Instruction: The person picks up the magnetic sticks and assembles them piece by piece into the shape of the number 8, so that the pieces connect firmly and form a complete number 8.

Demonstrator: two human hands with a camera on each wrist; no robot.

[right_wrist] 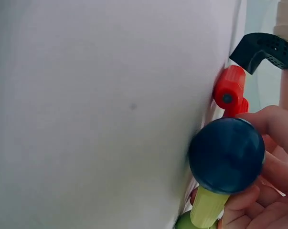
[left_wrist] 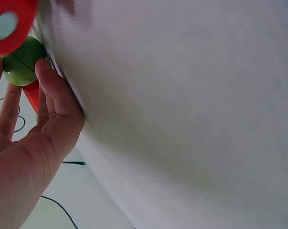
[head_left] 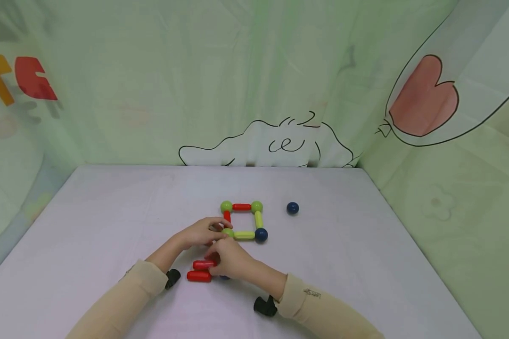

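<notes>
A square of magnetic rods and balls lies on the table. My left hand (head_left: 200, 233) is at its near-left corner, pinching the green ball (left_wrist: 23, 62) between thumb and fingers; a red rod (left_wrist: 31, 95) joins that ball. Just below it, my right hand (head_left: 234, 260) curls round a navy ball (right_wrist: 227, 155). From this ball a yellow rod (right_wrist: 208, 208) points toward the green ball; whether they touch I cannot tell. In the head view the right hand hides the yellow rod and most of the navy ball. Two red rods (head_left: 199, 276) lie beside the right fingertips.
The square's far side has a red rod (head_left: 242, 207) between green balls, and its near-right corner is a navy ball (head_left: 260, 235). Another navy ball (head_left: 292, 208) lies apart at right. Printed curtains (head_left: 195, 84) stand behind the white table (head_left: 343, 263).
</notes>
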